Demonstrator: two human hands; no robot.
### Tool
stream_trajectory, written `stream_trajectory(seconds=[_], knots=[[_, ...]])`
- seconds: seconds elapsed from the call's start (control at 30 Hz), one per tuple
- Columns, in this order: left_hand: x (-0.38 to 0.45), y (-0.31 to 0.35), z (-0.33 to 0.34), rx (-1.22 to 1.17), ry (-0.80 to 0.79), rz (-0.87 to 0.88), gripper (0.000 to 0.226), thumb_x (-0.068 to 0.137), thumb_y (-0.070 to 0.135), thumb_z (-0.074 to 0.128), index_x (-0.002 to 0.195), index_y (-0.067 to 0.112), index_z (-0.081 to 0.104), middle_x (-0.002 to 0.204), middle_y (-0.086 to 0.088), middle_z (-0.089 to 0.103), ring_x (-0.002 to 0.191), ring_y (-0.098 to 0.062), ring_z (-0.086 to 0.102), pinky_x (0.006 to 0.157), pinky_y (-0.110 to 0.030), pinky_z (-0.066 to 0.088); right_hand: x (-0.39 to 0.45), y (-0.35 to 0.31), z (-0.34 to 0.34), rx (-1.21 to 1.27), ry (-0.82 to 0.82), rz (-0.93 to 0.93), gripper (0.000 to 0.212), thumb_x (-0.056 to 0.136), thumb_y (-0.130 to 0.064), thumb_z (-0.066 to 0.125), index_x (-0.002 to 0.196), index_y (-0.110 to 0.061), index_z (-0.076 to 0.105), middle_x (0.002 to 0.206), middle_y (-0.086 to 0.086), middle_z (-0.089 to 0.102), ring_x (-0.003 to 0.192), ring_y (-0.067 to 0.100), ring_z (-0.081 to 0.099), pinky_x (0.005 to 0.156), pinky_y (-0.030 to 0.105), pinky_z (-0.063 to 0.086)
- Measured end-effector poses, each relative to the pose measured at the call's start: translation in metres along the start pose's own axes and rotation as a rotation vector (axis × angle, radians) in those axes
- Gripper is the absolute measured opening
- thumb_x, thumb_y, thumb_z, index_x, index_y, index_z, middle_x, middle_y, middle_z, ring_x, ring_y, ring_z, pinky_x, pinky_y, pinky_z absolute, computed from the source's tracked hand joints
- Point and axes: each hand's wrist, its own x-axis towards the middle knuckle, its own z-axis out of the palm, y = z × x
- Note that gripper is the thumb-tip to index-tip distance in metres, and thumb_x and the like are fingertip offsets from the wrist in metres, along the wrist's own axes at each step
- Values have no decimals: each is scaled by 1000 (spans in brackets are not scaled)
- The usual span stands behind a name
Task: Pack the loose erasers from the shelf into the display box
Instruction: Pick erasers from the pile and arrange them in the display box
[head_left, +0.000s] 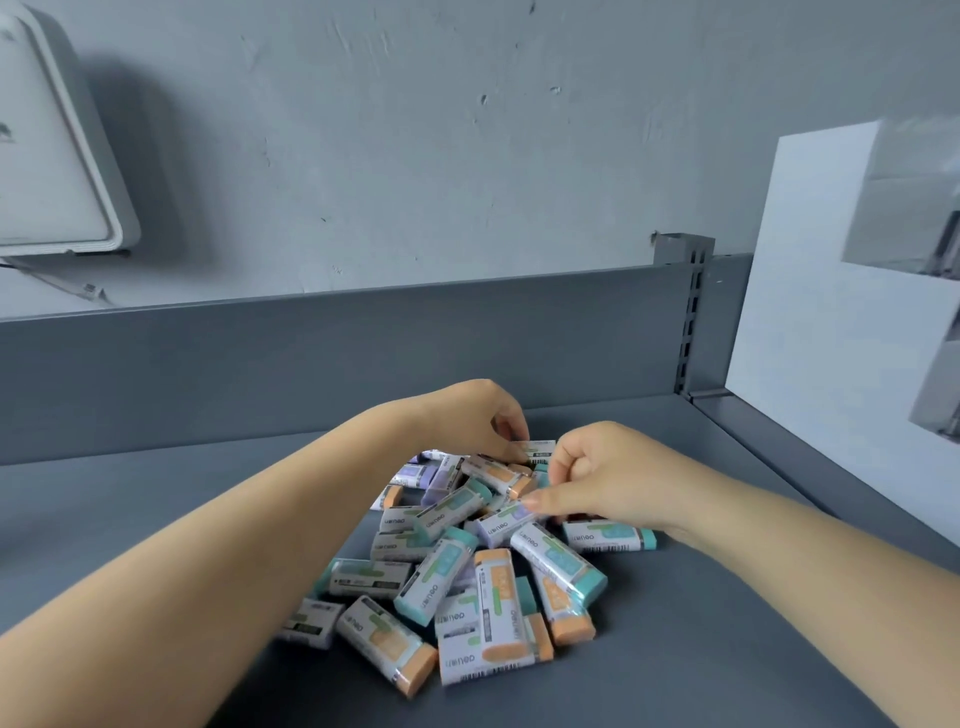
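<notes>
A heap of several wrapped erasers (457, 571) in teal, orange and purple lies on the grey shelf (701, 649). My left hand (478, 415) reaches over the far end of the heap, its fingertips pinched on an eraser with a white barcode label (540, 449). My right hand (608, 473) rests curled on the heap's far right side, thumb and fingers closing on a purple eraser (506, 525). No display box is in view.
The shelf's grey back panel (363, 353) rises behind the heap, with a slotted upright (688, 317) at the right. A white board with a grey picture (831, 312) leans at the right. A white device (47, 150) hangs on the wall, upper left.
</notes>
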Motion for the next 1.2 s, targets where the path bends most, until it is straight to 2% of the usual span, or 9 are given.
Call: stream_trajectory(seconds=[0.2, 0.33, 0.47, 0.63, 0.77, 0.97, 1.07, 1.13, 1.2], knots=[[-3, 0, -3, -52, 128, 8, 13, 80, 18, 68, 91, 18, 62, 74, 16, 54, 62, 0, 50, 54, -5, 39, -2, 1, -8, 263, 69, 26, 15, 75, -16, 72, 83, -12, 60, 73, 2, 69, 59, 8, 60, 62, 24, 44], [-12, -1, -14, -101, 224, 43, 12, 79, 20, 70, 89, 18, 64, 76, 15, 58, 66, -2, 51, 63, -11, 41, -7, -2, -17, 415, 152, 7, 10, 80, -7, 65, 90, -8, 61, 75, 2, 71, 63, 8, 66, 69, 25, 52], [-27, -3, -24, -122, 264, 51, 12, 78, 19, 71, 85, 22, 62, 81, 11, 61, 67, -4, 52, 72, -22, 47, -12, -7, -24, 362, 267, -63, 6, 80, -9, 66, 83, -13, 62, 73, -1, 69, 63, 6, 66, 70, 26, 52], [-54, -7, -28, -136, 315, 31, 10, 78, 19, 70, 84, 23, 63, 76, 15, 59, 65, -2, 52, 66, -14, 43, -21, -17, -6, 102, 251, -114, 8, 75, -15, 70, 81, -18, 65, 79, -1, 67, 67, 11, 59, 72, 31, 51], [-84, -7, -31, -134, 348, -19, 11, 78, 18, 70, 81, 25, 62, 75, 14, 59, 62, 0, 52, 59, -7, 40, -23, -23, 6, 78, 259, -135, 13, 72, -15, 72, 82, -16, 64, 84, 5, 71, 79, 26, 66, 82, 39, 52], [-139, -2, -34, -262, 459, -71, 11, 78, 17, 70, 81, 25, 63, 75, 12, 60, 62, -1, 52, 54, -1, 38, -29, -21, 14, 88, 311, -108, 10, 78, -14, 68, 86, -13, 64, 89, 8, 71, 69, 14, 56, 78, 34, 49], [-170, 1, -29, -332, 519, -121, 8, 79, 20, 70, 85, 19, 65, 78, 9, 62, 65, -4, 54, 60, -10, 40, -42, -32, 14, 237, 399, -239, 6, 86, -16, 60, 88, -21, 59, 96, -1, 65, 80, 17, 60, 84, 41, 54], [-191, 3, -26, -372, 541, -145, 9, 79, 20, 71, 86, 17, 66, 77, 7, 62, 66, -6, 54, 60, -11, 40, -54, -45, 22, 420, 358, -294, 8, 90, -13, 54, 90, -21, 58, 99, -3, 59, 84, 22, 61, 77, 39, 57], [-212, 3, -24, -389, 558, -168, 6, 80, 19, 70, 84, 18, 66, 72, 8, 62, 63, -4, 53, 54, -6, 38, -67, -57, 33, 590, 252, -321, 13, 91, -9, 53, 88, -20, 58, 98, -4, 53, 82, 14, 57, 73, 35, 58]])
